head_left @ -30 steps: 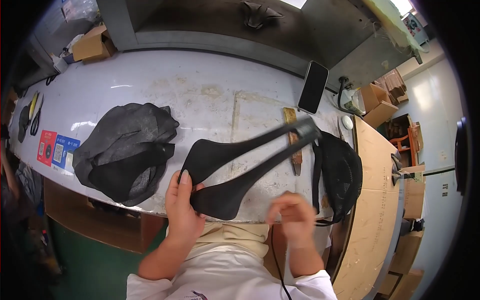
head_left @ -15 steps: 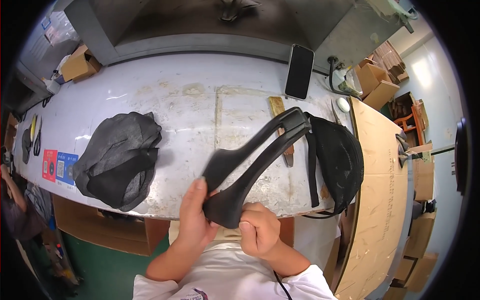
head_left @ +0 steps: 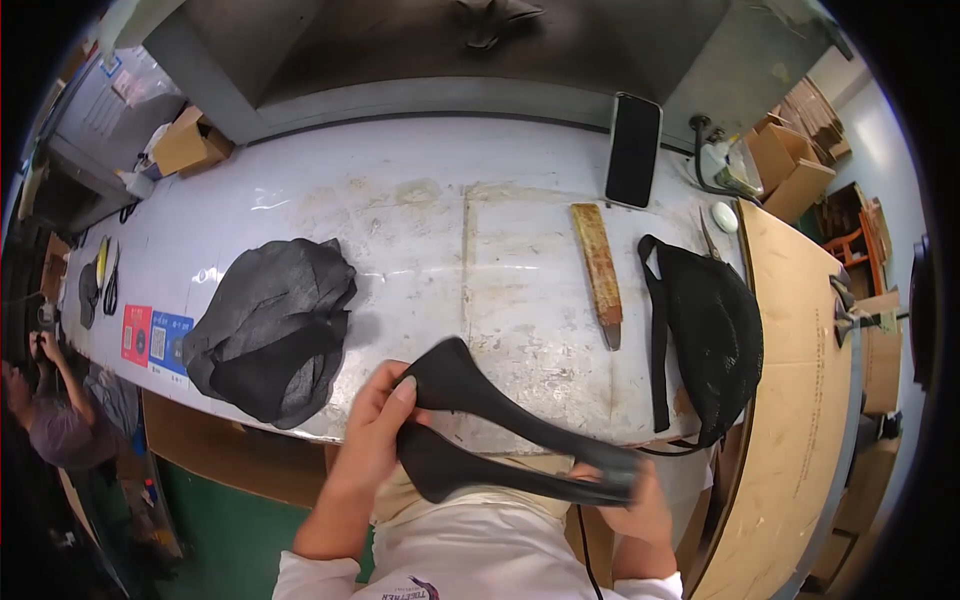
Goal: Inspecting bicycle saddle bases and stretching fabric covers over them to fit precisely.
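A black bicycle saddle (head_left: 485, 400) with a long central gap lies crosswise in front of my body, its nose turned to the right. My left hand (head_left: 372, 430) grips the wide rear end, the thumb pressed on the upper wing. Around the nose is my right hand (head_left: 645, 508), slightly blurred and partly hidden behind the saddle. Beyond the saddle on the white table, a scraper-like tool (head_left: 597, 270) with a worn yellowish-brown handle lies untouched. Dark thin covers (head_left: 275, 335) are piled to the left.
A black mesh bag (head_left: 708, 340) with straps lies at the right, beside a cardboard sheet (head_left: 795, 350). A phone (head_left: 633, 150) leans at the back near a white oval object (head_left: 725, 217). Red and blue cards (head_left: 150, 338) are at the left; another person (head_left: 65, 430) is farther left.
The saddle has swung from nose pointing away to nose pointing right, and lower. My right hand has moved from the rear end to the nose; my left still holds the rear.
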Available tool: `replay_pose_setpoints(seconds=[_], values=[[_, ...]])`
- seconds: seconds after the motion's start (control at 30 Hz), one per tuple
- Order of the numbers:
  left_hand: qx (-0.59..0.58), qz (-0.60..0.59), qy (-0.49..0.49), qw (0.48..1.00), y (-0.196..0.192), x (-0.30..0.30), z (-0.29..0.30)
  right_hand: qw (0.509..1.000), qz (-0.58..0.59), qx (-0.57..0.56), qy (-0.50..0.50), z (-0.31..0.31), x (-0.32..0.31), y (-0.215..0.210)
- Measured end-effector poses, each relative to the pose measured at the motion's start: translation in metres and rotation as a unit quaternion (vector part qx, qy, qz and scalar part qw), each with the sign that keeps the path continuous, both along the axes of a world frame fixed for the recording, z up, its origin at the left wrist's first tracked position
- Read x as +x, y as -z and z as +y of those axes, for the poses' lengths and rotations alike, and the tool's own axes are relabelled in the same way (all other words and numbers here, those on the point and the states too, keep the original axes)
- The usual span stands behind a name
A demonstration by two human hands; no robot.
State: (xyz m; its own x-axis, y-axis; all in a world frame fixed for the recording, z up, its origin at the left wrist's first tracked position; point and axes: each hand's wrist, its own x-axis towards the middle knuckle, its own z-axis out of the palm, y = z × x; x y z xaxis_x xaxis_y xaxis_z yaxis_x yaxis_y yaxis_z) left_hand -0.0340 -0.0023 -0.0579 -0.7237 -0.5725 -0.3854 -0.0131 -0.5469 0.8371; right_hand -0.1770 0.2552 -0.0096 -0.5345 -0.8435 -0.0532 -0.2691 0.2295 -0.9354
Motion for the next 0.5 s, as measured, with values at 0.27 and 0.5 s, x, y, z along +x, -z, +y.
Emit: replay_pose_setpoints(seconds=[0.27,0.5], values=[[-0.559,-0.238,0.058,0.792,-0.016,0.009,-0.014,0.951,0.052,0.26,0.161,0.075,0.005,0.042],[-0.696,-0.168,-0.095,0.691,-0.021,0.014,-0.05,0.88,0.162,0.406,0.187,0.086,-0.002,0.047]])
